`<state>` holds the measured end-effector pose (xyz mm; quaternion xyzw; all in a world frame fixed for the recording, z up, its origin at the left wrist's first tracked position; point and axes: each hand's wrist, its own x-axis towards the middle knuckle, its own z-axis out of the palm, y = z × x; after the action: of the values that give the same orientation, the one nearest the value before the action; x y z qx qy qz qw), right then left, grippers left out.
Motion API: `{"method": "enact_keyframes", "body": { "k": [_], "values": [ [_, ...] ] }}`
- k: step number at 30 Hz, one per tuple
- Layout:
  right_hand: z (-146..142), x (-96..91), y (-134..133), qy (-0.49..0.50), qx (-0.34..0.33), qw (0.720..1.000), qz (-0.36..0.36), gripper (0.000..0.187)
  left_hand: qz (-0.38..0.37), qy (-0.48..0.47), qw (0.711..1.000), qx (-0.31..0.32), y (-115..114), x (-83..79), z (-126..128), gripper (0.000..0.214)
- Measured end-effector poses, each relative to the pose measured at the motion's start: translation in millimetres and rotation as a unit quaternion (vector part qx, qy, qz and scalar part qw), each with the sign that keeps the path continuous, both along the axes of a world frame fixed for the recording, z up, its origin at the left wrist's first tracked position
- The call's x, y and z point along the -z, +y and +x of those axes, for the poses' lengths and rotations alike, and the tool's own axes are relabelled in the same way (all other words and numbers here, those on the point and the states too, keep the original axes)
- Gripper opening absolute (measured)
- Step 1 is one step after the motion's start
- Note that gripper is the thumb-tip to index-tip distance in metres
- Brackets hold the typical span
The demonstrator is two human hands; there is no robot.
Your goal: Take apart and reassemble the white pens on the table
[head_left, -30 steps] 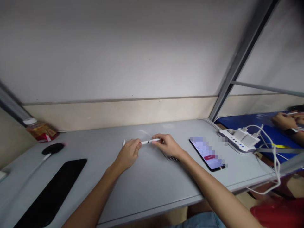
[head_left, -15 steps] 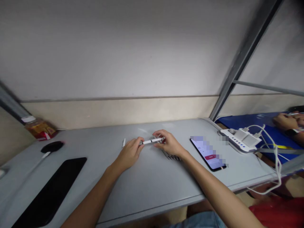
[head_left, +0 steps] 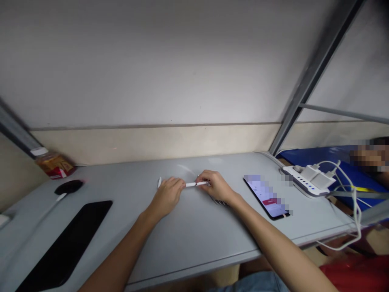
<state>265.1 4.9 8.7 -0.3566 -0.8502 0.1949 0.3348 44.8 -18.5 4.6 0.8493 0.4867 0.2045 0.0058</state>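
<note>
Both my hands hold one thin white pen (head_left: 194, 184) just above a grey table (head_left: 188, 231). My left hand (head_left: 166, 196) pinches its left end with closed fingers. My right hand (head_left: 214, 185) grips its right end, fingers curled. A small white pen piece (head_left: 158, 182) lies on the table just left of my left hand. Under my right hand lies a bunch of similar pens (head_left: 218, 200), mostly hidden.
A phone (head_left: 267, 196) with a lit screen lies right of my hands. A white power strip (head_left: 306, 179) with chargers and cables sits at the far right. A long black pad (head_left: 65, 243), a black mouse-like thing (head_left: 68, 187) and a tipped bottle (head_left: 53, 164) are at the left. Another person's hands show at far right.
The pen has dropped slightly towards the table and my hands have drawn closer together on it. The view shifted a little.
</note>
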Motion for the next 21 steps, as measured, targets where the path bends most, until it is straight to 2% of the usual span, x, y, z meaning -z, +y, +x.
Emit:
{"method": "enact_keyframes", "body": {
  "k": [5, 9, 16, 21],
  "values": [
    [-3, 4.4, 0, -0.024, 0.014, 0.995, 0.091, 0.024, -0.078, -0.094, 0.993, 0.002, -2, 0.3, 3, 0.034],
    [-1, 4.4, 1, -0.055, 0.034, 0.989, 0.134, 0.032, -0.124, -0.137, 0.983, -0.011, -5, -5.6, 4, 0.033],
    [14, 1.9, 11, -0.096, 0.083, 0.982, 0.137, 0.02, -0.102, -0.164, 0.981, 0.02, -1, -9.1, -3, 0.037],
    [27, 2.1, 20, -0.099, 0.108, 0.981, 0.127, 0.023, -0.077, -0.137, 0.987, -0.017, 4, -7.2, -11, 0.034]
  ]
}}
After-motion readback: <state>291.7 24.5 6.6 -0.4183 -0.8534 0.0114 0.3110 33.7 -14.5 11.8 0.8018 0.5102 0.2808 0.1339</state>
